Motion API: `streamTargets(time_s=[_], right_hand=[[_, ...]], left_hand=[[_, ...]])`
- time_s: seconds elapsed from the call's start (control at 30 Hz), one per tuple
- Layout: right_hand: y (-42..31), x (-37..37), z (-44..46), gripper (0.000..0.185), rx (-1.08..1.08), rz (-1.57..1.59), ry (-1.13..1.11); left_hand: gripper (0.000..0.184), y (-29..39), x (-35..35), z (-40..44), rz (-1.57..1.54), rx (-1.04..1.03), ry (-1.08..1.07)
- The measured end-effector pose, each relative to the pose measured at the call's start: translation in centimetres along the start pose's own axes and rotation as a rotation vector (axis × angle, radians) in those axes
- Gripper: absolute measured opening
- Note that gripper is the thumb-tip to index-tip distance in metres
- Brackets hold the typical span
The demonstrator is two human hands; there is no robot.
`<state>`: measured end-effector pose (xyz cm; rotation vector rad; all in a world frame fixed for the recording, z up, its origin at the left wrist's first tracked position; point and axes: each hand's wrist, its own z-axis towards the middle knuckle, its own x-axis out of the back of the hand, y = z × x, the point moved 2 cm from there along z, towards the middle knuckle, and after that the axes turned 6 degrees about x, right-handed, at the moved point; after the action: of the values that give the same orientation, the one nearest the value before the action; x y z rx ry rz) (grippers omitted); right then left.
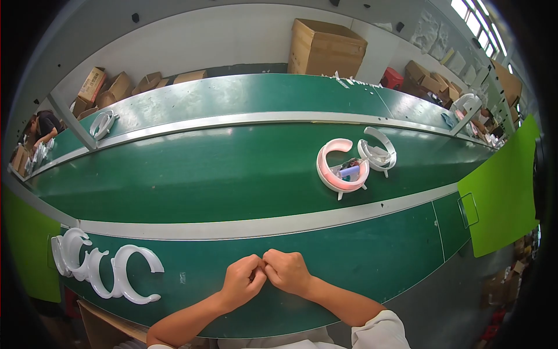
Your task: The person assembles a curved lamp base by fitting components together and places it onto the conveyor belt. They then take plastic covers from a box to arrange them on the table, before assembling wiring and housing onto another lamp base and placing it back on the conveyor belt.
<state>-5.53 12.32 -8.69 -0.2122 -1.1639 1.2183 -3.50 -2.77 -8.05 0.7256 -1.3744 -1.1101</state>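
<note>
Rings (pixel 120 276), white and C-shaped, sit on the green bench (pixel 372 264), left of the hands (pixel 240 283), which are clenched and touching; whether they hold anything, I cannot tell. Ahead-right, past a pale rail (pixel 244 229), stand 2 more rings (pixel 325 168), 1 pinkish; farther ahead, boxes (pixel 329 51) line a wall (pixel 232 35).

Long green worktops (pixel 174 174) run before a pale wall (pixel 232 35).
Bright windows (pixel 474 23) at upper right, a large carton (pixel 328 52) upper centre, a lime-green panel (pixel 503 192) at right, grey floor (pixel 430 299) lower right.
</note>
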Motion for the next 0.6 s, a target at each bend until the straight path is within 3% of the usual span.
streamTargets(time_s=[0.6], right_hand=[[-0.04,-0.16,-0.06,0.003,-0.010,-0.006,-0.011]], left_hand=[[0.004,-0.21,0.03,-0.04,0.026,-0.013,0.008]])
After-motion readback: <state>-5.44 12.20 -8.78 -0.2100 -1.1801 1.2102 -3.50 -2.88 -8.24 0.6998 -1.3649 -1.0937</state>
